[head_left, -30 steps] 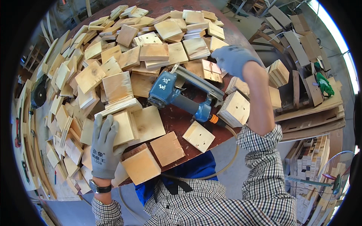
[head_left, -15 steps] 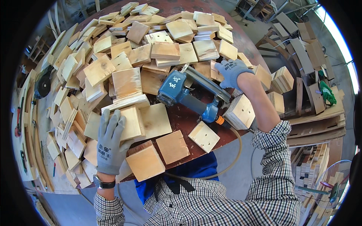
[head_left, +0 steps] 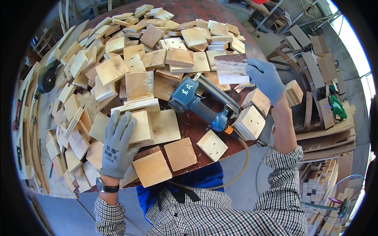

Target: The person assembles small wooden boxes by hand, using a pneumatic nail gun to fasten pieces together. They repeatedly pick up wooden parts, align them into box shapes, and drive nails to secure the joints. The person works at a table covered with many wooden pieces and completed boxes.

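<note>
My left hand (head_left: pixel 118 145), in a grey work glove, lies against the left edge of a small stack of plywood squares (head_left: pixel 141 126); its fingers are stretched out. My right hand (head_left: pixel 267 76), gloved too, is raised at the right of the pile with its fingers closed on the edge of a plywood square (head_left: pixel 232 69), held tilted, its face smeared by motion. Between my hands lies a blue air nail gun (head_left: pixel 197 104) with an orange hose fitting. Near the table's front edge lie a plywood square with small holes (head_left: pixel 212 145) and two plain ones (head_left: pixel 180 154).
A large heap of plywood squares (head_left: pixel 149 59) covers the left and far table. Stacked blocks (head_left: pixel 249 122) stand by the right edge of the red-brown tabletop (head_left: pixel 189 129). An air hose (head_left: pixel 245 161) hangs off the front. A tape roll (head_left: pixel 46 82) sits far left; a wire-caged fan (head_left: pixel 346 196) is lower right.
My right hand has lifted a plywood square from the right side of the pile and moved right with it. The left hand stays by the small stack. The view has shifted slightly.
</note>
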Demonstrator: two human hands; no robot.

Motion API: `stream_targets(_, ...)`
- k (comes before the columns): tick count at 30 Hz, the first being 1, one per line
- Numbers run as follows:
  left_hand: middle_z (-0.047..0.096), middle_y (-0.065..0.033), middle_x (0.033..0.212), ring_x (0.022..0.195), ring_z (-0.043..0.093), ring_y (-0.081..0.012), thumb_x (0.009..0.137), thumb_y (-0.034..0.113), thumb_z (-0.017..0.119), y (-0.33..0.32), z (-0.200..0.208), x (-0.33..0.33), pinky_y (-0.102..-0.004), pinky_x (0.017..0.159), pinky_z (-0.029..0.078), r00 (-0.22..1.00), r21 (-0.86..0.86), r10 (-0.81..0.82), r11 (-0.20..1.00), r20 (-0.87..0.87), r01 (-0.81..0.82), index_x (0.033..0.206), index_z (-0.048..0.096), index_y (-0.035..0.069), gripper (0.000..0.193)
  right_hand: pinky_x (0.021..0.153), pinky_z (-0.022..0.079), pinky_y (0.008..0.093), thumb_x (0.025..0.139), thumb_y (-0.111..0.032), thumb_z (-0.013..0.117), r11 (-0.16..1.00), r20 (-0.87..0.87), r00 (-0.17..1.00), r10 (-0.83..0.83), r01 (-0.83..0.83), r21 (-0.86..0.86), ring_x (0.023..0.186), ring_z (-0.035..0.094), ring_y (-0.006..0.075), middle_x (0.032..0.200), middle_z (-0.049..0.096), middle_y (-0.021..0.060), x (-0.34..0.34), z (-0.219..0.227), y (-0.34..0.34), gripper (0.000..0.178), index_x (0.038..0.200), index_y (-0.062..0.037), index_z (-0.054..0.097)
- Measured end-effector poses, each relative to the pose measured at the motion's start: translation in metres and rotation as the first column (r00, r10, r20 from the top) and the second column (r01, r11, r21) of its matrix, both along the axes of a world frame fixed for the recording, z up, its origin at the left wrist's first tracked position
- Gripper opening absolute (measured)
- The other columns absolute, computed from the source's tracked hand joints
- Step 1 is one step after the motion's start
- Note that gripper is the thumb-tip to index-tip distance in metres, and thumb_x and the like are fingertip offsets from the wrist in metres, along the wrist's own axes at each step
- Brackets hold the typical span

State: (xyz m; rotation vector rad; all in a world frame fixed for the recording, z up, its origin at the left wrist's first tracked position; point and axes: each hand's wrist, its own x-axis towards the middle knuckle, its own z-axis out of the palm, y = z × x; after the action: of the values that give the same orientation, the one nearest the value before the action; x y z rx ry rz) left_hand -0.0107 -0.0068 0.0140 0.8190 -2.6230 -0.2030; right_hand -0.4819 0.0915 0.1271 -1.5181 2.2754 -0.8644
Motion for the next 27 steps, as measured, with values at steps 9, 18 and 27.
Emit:
stream_targets(9,0.041,-0.0224,0.166,0.157,0.034,-0.0468,0.08,0.024,0.092,0.004,0.002,0.014,-0.0523,0.13,0.031,0.961,0.246,0.051,0.969,-0.272,0.018,0.164,0.038,-0.001,0.102,0.054,0.051,0.023,0.099,-0.02,0.069,0.985,0.612,0.776,0.151,-0.168,-0.03,0.061,0.062,0.0084,0.082,0.068,0.0041,0.166,-0.006,-0.008,0.057,0.148,0.0073,0.057)
stream_targets(18,0.046,-0.0254,0.163,0.15,0.046,-0.0437,0.079,0.029,0.094,0.018,0.004,0.029,-0.0487,0.124,0.041,0.945,0.224,0.188,0.966,-0.268,-0.129,0.162,0.041,-0.001,0.103,0.064,0.058,0.0296,0.102,-0.018,0.068,0.978,0.586,0.784,0.206,-0.151,-0.143,0.069,0.067,0.0125,0.089,0.07,0.0082,0.255,-0.059,-0.027,0.049,0.145,0.0004,0.055)
stream_targets(27,0.048,-0.0283,0.16,0.145,0.051,-0.0463,0.086,0.031,0.089,0.03,0.009,0.027,-0.0468,0.12,0.046,0.932,0.258,0.264,0.946,-0.248,-0.199,0.156,0.048,-0.004,0.088,0.067,0.059,0.0334,0.103,-0.012,0.066,0.959,0.502,0.824,0.262,-0.166,-0.229,0.071,0.07,0.0164,0.088,0.073,0.013,0.262,-0.061,-0.02,0.046,0.146,0.0008,0.052)
